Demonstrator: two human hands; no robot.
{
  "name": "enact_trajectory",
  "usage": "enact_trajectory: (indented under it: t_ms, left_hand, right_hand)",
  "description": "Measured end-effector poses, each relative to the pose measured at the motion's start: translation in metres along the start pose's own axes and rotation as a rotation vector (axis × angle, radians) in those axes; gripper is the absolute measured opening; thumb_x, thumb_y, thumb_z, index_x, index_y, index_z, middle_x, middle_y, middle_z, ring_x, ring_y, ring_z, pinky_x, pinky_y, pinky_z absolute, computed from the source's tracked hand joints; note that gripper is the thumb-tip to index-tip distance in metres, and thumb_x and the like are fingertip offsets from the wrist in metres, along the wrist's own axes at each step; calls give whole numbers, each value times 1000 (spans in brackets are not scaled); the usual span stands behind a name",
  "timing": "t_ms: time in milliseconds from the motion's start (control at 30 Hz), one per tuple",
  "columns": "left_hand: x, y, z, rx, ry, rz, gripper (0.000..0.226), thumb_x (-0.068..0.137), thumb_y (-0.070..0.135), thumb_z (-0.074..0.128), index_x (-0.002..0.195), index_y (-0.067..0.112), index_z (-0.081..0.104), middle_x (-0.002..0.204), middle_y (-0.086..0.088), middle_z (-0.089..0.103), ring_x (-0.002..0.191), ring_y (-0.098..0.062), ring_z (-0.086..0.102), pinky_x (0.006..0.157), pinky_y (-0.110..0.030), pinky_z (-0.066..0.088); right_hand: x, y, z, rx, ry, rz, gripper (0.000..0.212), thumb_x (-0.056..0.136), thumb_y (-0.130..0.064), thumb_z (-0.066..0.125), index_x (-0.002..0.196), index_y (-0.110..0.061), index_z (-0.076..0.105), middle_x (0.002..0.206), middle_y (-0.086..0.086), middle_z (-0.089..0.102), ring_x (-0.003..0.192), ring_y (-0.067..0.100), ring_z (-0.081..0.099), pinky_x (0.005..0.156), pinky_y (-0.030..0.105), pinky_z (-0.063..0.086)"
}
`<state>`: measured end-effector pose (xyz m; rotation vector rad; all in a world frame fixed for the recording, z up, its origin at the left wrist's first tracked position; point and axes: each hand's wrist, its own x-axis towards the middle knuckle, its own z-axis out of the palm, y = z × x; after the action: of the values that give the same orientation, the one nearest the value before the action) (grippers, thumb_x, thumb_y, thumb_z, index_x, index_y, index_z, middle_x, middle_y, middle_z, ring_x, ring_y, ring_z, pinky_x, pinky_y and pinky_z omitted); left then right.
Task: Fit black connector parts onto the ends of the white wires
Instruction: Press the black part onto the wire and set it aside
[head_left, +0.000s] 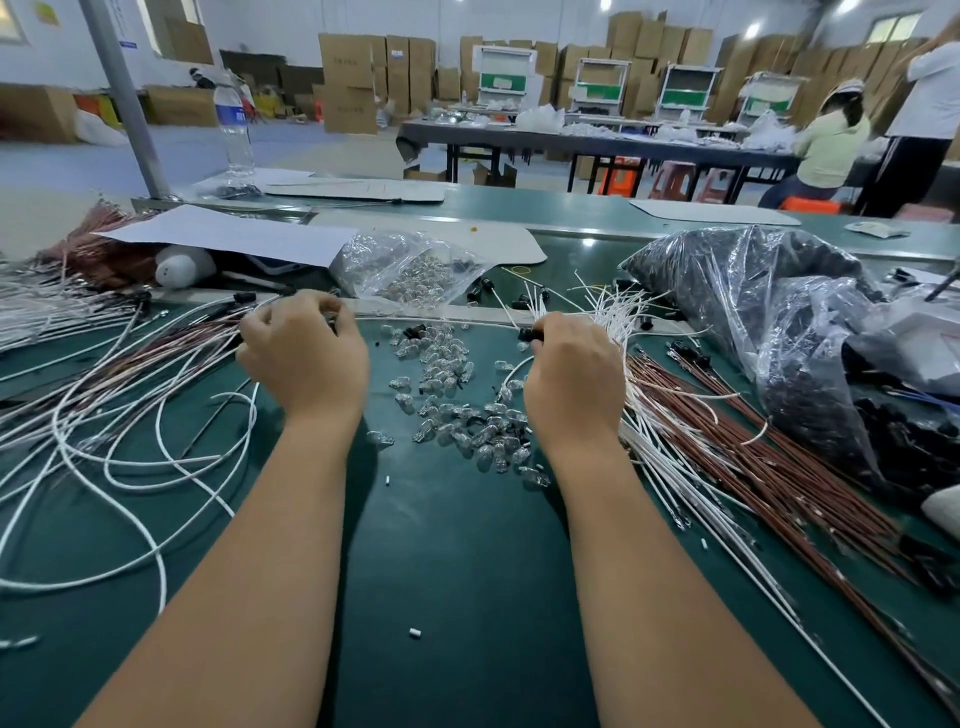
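Item: fitting step underway, mid-table: right hand (571, 374) pinched black connector (529, 334) w/ white wire (441, 323) running to left hand (304, 353), curled round wire's other end; next prob. push end home.

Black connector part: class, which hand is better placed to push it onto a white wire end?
Right. The right hand already pinches the black connector part beside the white wire ends.
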<state>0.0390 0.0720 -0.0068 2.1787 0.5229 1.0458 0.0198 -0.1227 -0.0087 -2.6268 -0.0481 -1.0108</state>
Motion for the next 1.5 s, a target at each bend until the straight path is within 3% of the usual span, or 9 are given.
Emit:
enact_trajectory:
  t_ms: [133,267,433,567,800,867,1033,1367,1500]
  left_hand:
    - [-15,22,1,-144,-109,460,25,87,12,62,111,18,68,115,1,67,119,-25,45,98,-36,24]
    - [-28,40,5,-209,-366,765,24,93,16,60,114,20,69,106,1,72,105,-27,59,99,-47,38]
    - [-17,30,1,-170,-255,640,16,91,9,62,101,11,74,90,-6,74,89,-29,63,85,-44,46]
    - [-9,14,-2,12,-90,346,22,93,11,57,105,18,73,97,-8,73,97,-31,57,83,-37,31]
    - [2,-7,-2,191,-74,108,27,93,10,51,105,22,72,98,-12,69,108,-34,48,94,-42,25]
    - [1,-5,-3,181,-94,137,29,89,7,53,106,22,72,101,-11,70,109,-33,49,96,-43,27]
    - [-19,23,1,-239,-372,631,21,85,7,63,101,16,74,96,-1,74,92,-21,65,90,-39,48]
    - [-22,21,12,-201,-474,467,20,92,3,53,100,7,71,88,-8,69,73,-20,56,69,-30,46]
    - [-28,27,6,-414,-605,374,10,89,7,64,94,11,71,82,-1,70,75,-9,64,72,-19,53]
  right_hand:
    - [-1,-8,1,139,-14,-85,15,95,-10,52,107,-10,61,100,4,65,90,17,51,81,25,37]
    - [-2,-16,0,335,-64,-153,16,96,-10,50,108,-7,60,103,6,65,96,23,54,82,32,41]
    - [-2,-10,-1,185,-19,-94,13,97,-11,48,104,-13,59,90,0,64,80,18,53,71,30,36]
    - [-1,-7,-1,35,-30,-26,14,94,-7,53,103,-16,59,82,0,64,72,19,57,63,30,43]
    - [-2,-13,3,-28,-61,-94,18,91,-7,54,107,-15,57,87,1,65,79,22,56,68,30,32]
    - [-3,-12,3,59,-94,-108,18,91,-3,53,105,-12,59,87,2,65,80,23,56,68,29,33]
    - [-4,-20,4,222,-155,-168,16,94,-8,51,108,-9,60,96,9,66,87,27,56,72,33,35]
    - [-4,-16,8,317,-200,-59,13,96,-7,49,103,-7,60,93,10,65,80,21,53,66,31,38]
    - [-3,-14,8,453,-195,-60,15,94,-6,52,103,-9,63,94,7,67,81,18,55,68,29,40]
